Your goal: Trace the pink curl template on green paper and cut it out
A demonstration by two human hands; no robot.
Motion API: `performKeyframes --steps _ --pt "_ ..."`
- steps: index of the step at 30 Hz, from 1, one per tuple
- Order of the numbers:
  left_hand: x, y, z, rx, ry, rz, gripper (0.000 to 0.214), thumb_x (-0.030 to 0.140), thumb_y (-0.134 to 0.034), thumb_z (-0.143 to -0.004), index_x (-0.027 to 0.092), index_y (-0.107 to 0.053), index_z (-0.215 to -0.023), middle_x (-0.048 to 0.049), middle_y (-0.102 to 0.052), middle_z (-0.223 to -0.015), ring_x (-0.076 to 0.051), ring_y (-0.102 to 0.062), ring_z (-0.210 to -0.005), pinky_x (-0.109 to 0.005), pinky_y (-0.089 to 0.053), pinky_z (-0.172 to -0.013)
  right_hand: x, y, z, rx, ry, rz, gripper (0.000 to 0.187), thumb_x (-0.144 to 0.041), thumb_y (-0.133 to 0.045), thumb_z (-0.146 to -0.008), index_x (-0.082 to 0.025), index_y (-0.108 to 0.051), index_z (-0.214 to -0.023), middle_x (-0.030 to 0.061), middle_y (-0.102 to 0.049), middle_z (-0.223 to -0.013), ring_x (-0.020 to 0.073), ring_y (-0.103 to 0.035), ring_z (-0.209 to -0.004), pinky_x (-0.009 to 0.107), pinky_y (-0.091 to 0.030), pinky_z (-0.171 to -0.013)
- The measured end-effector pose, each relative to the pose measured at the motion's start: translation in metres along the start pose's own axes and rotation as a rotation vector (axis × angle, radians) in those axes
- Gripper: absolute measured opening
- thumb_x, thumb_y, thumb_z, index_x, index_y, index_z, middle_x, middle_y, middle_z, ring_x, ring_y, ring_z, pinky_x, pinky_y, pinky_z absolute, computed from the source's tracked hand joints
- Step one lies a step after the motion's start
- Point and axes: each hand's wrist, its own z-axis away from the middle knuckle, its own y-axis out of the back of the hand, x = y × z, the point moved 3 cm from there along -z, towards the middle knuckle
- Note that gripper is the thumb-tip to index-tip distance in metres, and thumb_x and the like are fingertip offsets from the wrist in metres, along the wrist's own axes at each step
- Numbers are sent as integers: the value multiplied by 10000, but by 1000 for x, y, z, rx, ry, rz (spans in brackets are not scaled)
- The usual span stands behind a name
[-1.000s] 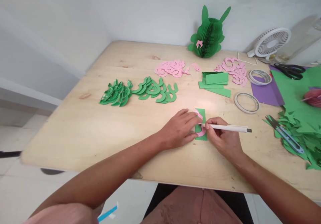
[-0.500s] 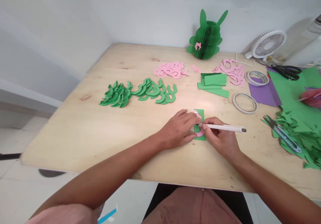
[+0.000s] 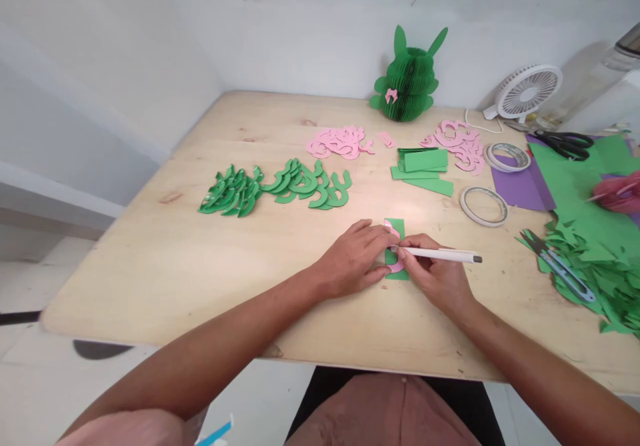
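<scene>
**Good pinning form, decent elbow room**

Head view: the left hand (image 3: 357, 257) is loosely open, pressing a pink cutout (image 3: 397, 268) onto a green card (image 3: 401, 228), probably so it won't slip. The right hand (image 3: 437, 276) is pinched around a pen (image 3: 443, 254). Card sits in from the table's (image 3: 200, 286) front edge; snips (image 3: 570, 278) lie well apart, rightward, leaving wrist room.

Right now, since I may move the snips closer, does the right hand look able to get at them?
Probably yes: the right hand holds the pen, which it would likely need to put down, but the snips lie uncovered on the scraps to its right.
</scene>
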Motion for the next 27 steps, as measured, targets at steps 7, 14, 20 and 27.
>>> performKeyframes --steps 7,14,20,27 --pt "1 0 1 25 13 21 333 240 -510 -856 172 -418 -1170 -99 -598 -1164 -200 -514 -1158 -416 -338 -1037 -1 -1 0 -23 -13 -76 124 -271 -531 -865 -183 -616 -888 27 -658 -775 143 -606 -652 257 -469 -592" --pt "1 0 3 29 36 20 488 200 -563 -803 192 -356 -1245 -94 -579 -1211 -218 -517 -1171 -439 -329 -1058 -4 9 0 109 -25 -55 103 -256 -545 -842 -190 -615 -806 7 -623 -678 123 -538 -545 237 -415 -479" --pt "0 -1 4 33 49 22 516 205 -554 -807 218 -336 -1275 -96 -578 -1217 -210 -501 -1199 -448 -317 -1078 3 11 -1 140 -15 -108 178 -315 -519 -879 -194 -611 -972 56 -680 -904 177 -649 -766 281 -514 -642" --pt "1 0 3 44 39 13 524 198 -573 -793 205 -350 -1268 -104 -586 -1205 -213 -508 -1193 -463 -337 -1063 -4 9 0 134 195 112 247 -260 -466 -914 -232 -626 -1100 67 -685 -1059 215 -620 -962 368 -508 -818"
